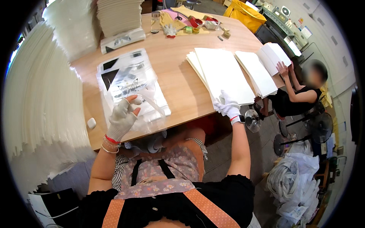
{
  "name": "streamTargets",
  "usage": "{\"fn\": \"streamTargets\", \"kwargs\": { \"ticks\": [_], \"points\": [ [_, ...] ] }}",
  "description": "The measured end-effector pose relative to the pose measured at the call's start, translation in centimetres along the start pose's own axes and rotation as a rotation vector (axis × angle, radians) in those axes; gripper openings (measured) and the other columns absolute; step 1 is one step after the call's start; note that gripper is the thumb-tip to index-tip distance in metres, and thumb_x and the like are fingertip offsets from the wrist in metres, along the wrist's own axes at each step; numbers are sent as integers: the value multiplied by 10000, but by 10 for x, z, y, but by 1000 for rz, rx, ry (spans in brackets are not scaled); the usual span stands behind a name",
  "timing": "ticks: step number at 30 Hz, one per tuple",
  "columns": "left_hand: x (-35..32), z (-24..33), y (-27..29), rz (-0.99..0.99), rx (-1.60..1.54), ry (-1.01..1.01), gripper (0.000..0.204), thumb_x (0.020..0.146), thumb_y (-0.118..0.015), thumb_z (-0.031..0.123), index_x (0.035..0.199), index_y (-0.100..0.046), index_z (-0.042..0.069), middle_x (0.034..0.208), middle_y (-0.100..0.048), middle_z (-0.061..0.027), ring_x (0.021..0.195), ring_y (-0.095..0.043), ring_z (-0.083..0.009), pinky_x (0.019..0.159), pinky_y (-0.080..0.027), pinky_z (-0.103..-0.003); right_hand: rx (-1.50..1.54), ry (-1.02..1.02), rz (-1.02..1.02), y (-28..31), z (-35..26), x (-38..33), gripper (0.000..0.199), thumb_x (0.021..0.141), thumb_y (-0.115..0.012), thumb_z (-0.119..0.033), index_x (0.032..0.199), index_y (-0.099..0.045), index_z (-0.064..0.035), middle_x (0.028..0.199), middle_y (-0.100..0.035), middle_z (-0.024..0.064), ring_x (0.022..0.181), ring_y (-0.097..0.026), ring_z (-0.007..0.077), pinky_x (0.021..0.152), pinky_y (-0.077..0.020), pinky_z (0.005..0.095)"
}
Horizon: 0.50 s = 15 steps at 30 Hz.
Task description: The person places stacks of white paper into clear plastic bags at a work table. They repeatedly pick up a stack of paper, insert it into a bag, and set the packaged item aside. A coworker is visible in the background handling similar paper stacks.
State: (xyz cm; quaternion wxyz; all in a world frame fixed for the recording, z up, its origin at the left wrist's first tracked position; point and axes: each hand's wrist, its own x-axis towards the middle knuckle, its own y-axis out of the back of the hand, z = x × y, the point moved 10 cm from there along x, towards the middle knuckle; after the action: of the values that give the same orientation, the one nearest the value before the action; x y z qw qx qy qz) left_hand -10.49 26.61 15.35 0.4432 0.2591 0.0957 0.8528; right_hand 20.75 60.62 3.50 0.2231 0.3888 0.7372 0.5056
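My left hand (pixel 123 116), in a white knitted glove with bare fingertips, is at the near end of a clear printed plastic bag (pixel 129 84). Its fingers are bent at the bag's raised, loose film, with thumb and forefinger tips apart; the exact grip is partly hidden by glare. The bag lies on a pile of similar bags (pixel 137 60). My right hand (pixel 229 106), also gloved, rests on the near corner of a stack of white paper (pixel 224 74). Its fingers are spread over the corner.
Tall piles of clear plastic (pixel 42 95) line the left. A second paper stack (pixel 256 72) lies to the right, where another person (pixel 304 91) handles a white sheet (pixel 273 57). Tape rolls (pixel 195 22), scissors (pixel 178 17) and a glass (pixel 155 22) stand at the far side.
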Motion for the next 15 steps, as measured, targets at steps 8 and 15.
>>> {"fn": "streamTargets", "kwargs": {
  "ticks": [8, 15],
  "points": [
    [-29, 107, -7, 354, 639, -425, 406, 711, -667, -19, 1104, -572, 21, 1157, -551, -170, 1051, -537, -334, 896, -450, -390, -65, -150, 213, 24, 16, 15, 326, 888, -594, -351, 1001, -645, -50, 854, -686, 147, 806, -658, 286, 704, -524, 375],
    [-44, -32, -222, -496, -923, 696, 363, 927, -532, 237, 1208, -509, 8, 1144, -567, -123, 1047, -564, -197, 840, -494, -327, -484, 613, 405, -30, -127, -111, 234, 861, -522, -88, 1065, -583, 10, 964, -641, 105, 792, -631, 207, 651, -536, 341]
  ]
}}
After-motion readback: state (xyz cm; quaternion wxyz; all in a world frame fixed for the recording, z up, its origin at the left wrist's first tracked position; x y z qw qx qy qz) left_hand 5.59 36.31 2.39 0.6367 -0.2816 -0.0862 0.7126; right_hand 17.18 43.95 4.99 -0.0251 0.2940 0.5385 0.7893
